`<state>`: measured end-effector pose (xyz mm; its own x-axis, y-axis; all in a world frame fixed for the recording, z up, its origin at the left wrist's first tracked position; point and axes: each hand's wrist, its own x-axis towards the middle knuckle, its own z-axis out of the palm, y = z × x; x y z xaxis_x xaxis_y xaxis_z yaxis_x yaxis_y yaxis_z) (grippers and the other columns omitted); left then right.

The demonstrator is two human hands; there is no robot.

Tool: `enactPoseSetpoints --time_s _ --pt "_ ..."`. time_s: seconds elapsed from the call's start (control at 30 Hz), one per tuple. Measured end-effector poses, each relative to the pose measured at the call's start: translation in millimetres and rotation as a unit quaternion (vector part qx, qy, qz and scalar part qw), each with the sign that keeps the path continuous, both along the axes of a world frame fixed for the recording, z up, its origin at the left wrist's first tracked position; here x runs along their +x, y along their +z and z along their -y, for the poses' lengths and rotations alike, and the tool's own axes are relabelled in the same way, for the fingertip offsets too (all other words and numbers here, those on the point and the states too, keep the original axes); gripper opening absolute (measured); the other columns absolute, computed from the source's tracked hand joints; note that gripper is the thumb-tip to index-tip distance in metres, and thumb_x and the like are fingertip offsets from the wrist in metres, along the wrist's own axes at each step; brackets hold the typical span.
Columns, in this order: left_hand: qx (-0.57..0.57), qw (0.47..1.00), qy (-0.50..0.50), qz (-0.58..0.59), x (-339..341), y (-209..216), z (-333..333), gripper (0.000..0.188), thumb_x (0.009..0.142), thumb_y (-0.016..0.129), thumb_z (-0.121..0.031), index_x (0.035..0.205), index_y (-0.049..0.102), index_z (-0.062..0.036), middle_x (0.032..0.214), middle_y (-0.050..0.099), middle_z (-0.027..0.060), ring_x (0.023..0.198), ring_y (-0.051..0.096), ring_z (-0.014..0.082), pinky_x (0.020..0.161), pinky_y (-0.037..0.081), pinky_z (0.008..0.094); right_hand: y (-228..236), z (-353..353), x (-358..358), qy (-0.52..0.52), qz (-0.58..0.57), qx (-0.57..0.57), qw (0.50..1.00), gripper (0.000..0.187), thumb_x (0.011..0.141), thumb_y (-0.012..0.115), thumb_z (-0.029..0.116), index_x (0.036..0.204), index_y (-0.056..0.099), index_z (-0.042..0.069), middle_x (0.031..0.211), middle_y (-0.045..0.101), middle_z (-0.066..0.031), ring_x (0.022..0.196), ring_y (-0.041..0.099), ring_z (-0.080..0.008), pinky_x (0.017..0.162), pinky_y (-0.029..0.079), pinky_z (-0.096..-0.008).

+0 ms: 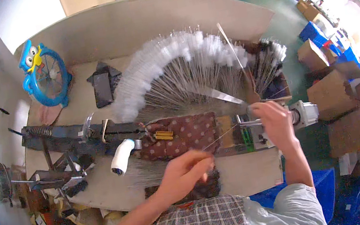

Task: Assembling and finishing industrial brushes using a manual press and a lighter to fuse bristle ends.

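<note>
A thin wire (220, 138) slants from the fingertips of my left hand (190, 172) up toward a small machine with metal rods (249, 123). My left hand is closed in a pinch on the wire, above the front of the bench. On the right, my right hand (275, 118) is closed beside the rods, its fingertips pressed together; what it holds is hidden. A grey cylindrical motor (304, 113) sits just right of it. Between the hands and the left half of the machine lies a brown dotted cloth (188, 130) with a yellow block (164, 135) on it.
Behind the cloth, many wire-stemmed brushes with white tufts (169, 50) fan out; more tufted wires (270, 52) stand in a box. A white-wrapped handle (123, 157), a blue toy-shaped round fan (48, 77) and a dark phone-like slab (102, 89) are left. Cardboard boxes (336, 93) stand right.
</note>
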<state>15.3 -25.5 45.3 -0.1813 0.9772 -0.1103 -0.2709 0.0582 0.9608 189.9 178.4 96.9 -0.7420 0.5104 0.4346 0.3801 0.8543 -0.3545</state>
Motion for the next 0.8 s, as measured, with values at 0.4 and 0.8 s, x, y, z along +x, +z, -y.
enactPoseSetpoints --time_s 0.4,0.8 --pt "0.022 0.609 0.082 -0.788 1 -44 -134 0.01 0.073 0.055 -0.017 0.083 0.056 -0.0123 0.079 0.056 0.003 0.077 0.056 0.0186 0.064 0.042 0.0346 -46 -18 -29 0.02 0.01 -0.095 0.995 0.014 0.081 0.058 0.011 0.095 0.061 0.008 0.081 0.064 -0.0122 0.075 0.061 -0.0308 0.066 0.049 -0.0376" --pt "-0.058 0.868 0.154 -0.468 -12 -45 22 0.017 0.082 0.063 -0.015 0.093 0.066 -0.0021 0.088 0.065 0.0086 0.076 0.064 0.0217 0.067 0.05 0.0297 -43 26 -129 0.335 -0.045 -0.095 0.936 0.009 0.068 0.067 0.022 0.07 0.066 0.012 0.068 0.061 -0.0005 0.071 0.055 -0.0206 0.064 0.047 -0.0341"
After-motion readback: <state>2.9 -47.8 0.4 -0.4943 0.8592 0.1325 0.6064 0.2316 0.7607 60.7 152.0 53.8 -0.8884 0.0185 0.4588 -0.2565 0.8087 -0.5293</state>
